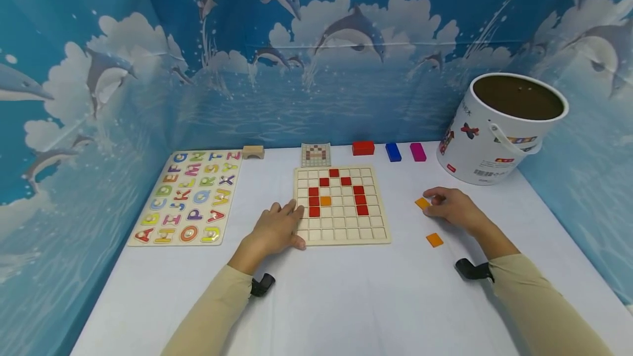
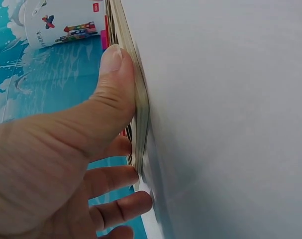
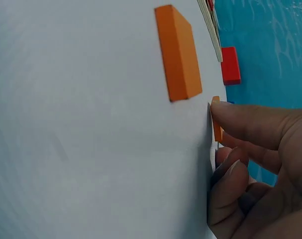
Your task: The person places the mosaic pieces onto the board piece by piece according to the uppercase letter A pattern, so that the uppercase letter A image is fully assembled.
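Note:
A wooden grid board [image 1: 346, 229] lies on the table, with red tiles [image 1: 362, 200] in an arch shape and one orange tile [image 1: 325, 201] inside it. My left hand [image 1: 277, 228] rests at the board's left edge, fingers spread. In the left wrist view the thumb [image 2: 113, 74] lies along that edge. To the right of the board, my right hand [image 1: 452, 207] pinches an orange square tile [image 1: 422, 202] between thumb and fingers, close over the table. A second orange tile [image 1: 434, 240] lies nearer to me, and in the right wrist view this loose tile [image 3: 178, 55] looks thick.
A small pattern card [image 1: 315, 155] touches the board's far side. Behind stand a wooden block [image 1: 253, 152], a red block [image 1: 363, 148], a blue block [image 1: 393, 152] and a magenta block [image 1: 417, 151]. An alphabet board [image 1: 185, 199] lies left; a white bucket [image 1: 487, 147] stands back right.

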`<state>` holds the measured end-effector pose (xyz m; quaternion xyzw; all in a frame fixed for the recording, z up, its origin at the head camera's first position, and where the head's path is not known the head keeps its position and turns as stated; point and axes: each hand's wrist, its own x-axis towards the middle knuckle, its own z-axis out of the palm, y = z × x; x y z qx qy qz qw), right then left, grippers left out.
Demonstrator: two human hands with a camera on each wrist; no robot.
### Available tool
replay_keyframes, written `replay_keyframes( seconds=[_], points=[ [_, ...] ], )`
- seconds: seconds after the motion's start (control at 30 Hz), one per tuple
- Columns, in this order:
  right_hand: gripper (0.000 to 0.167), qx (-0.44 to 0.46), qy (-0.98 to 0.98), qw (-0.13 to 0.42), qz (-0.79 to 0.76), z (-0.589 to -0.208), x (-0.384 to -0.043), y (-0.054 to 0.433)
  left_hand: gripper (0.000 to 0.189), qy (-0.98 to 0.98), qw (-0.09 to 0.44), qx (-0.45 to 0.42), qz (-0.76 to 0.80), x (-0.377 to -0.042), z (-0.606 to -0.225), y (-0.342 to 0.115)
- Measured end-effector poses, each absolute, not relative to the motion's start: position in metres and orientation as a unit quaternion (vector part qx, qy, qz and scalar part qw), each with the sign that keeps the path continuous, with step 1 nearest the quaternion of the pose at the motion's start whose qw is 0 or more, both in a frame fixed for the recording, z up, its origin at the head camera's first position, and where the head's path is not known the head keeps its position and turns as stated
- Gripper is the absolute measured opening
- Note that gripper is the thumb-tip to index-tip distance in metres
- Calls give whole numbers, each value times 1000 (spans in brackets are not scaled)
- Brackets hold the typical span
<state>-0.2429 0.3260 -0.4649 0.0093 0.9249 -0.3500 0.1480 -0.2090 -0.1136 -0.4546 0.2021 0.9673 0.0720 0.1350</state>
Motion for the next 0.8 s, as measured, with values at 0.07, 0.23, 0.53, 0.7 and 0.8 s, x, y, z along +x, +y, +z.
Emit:
replay_keyframes(
  seconds=[0.07,0.23,0.53,0.7,0.8],
  points=[
    [48,11,927,149,-345,-465,-243,324,96,967,135,203,70,-209,-455,-114],
    [46,6,931,142,-337,-464,-242,321,96,968,132,206,60,-208,-454,-114],
    [43,-15,943,120,-310,-466,-243,317,95,968,128,206,58,-207,-453,-114],
    [48,19,933,96,-347,-466,-246,318,97,968,128,206,56,-208,-454,-113],
    [51,43,896,90,-432,-465,-249,320,97,968,127,207,59,-208,-455,-113]
  ],
)
